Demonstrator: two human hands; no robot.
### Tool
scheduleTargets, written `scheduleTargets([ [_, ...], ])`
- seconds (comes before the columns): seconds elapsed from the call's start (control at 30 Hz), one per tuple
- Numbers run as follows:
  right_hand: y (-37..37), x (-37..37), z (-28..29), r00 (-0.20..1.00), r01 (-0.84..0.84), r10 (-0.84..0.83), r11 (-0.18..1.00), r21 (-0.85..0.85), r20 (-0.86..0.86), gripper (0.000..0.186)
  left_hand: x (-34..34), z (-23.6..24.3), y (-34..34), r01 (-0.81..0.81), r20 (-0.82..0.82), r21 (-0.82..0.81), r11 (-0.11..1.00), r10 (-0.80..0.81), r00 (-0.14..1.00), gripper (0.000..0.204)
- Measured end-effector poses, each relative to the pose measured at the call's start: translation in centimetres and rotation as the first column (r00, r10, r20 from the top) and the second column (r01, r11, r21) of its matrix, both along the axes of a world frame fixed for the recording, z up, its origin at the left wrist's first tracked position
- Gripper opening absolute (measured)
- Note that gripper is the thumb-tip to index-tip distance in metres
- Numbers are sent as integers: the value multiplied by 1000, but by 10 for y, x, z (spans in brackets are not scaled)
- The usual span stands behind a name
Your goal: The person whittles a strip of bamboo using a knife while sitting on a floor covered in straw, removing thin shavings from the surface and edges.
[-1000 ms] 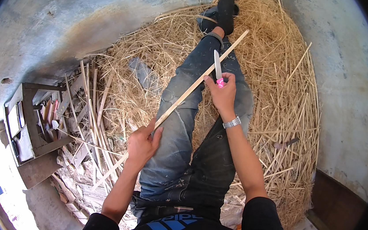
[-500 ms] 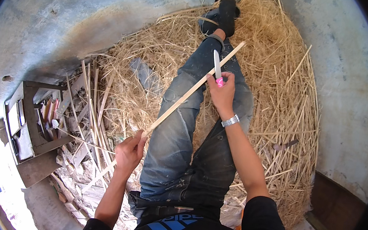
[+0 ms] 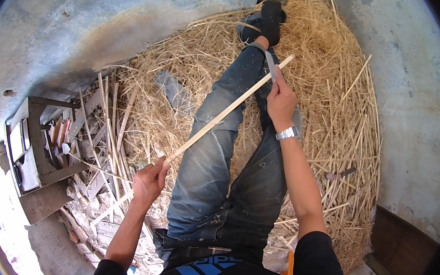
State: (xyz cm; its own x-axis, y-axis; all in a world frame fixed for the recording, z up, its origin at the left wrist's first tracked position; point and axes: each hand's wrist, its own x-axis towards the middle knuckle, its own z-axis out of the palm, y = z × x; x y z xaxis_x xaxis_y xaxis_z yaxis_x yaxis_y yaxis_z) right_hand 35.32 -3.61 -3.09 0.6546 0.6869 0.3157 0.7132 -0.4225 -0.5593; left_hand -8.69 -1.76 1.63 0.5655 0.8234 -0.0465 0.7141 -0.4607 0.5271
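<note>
My left hand (image 3: 149,182) is closed round the lower part of a long, pale wooden strip (image 3: 216,120), which runs diagonally over my outstretched legs (image 3: 205,184) in dark jeans. My right hand (image 3: 282,101), with a metal watch at the wrist, grips a knife whose silver blade (image 3: 269,63) points up toward my feet and crosses the strip near its upper end. The knife's handle is hidden inside my fingers. Whether the blade's edge touches the wood, I cannot tell.
Straw and thin slats (image 3: 353,129) cover the floor around me. A dark wooden frame (image 3: 36,125) with scraps inside stands at left, beside more strips (image 3: 115,122). Pale walls (image 3: 420,88) curve up on both sides. A small dark tool (image 3: 344,172) lies at right. An orange object (image 3: 290,266) is by my hip.
My left hand has moved down and left along with the strip. My right hand has moved up and right and turned, so the knife's pink handle no longer shows and the blade sits farther up the strip.
</note>
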Motion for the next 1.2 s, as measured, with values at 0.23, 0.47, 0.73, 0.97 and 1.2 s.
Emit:
scheduleTargets([
  [0.23,1,-18,-17,973,-190,203,974,119,-107,52,8,-9,1,3,78,-86,996,4,997,28],
  [0.47,-17,-63,-21,908,-315,368,915,253,-202,52,30,-6,-6,-33,50,-128,991,39,998,29],
  [0.73,-32,-94,-10,891,-305,371,916,259,-261,54,44,3,-16,-67,39,-183,981,75,996,30],
  [0.97,-59,-153,13,735,-525,573,819,232,-363,54,97,22,3,-77,-7,-319,945,79,997,33],
  [1.2,-46,-119,17,618,-456,566,823,338,-546,38,89,2,-3,-100,136,-329,939,152,979,34],
])
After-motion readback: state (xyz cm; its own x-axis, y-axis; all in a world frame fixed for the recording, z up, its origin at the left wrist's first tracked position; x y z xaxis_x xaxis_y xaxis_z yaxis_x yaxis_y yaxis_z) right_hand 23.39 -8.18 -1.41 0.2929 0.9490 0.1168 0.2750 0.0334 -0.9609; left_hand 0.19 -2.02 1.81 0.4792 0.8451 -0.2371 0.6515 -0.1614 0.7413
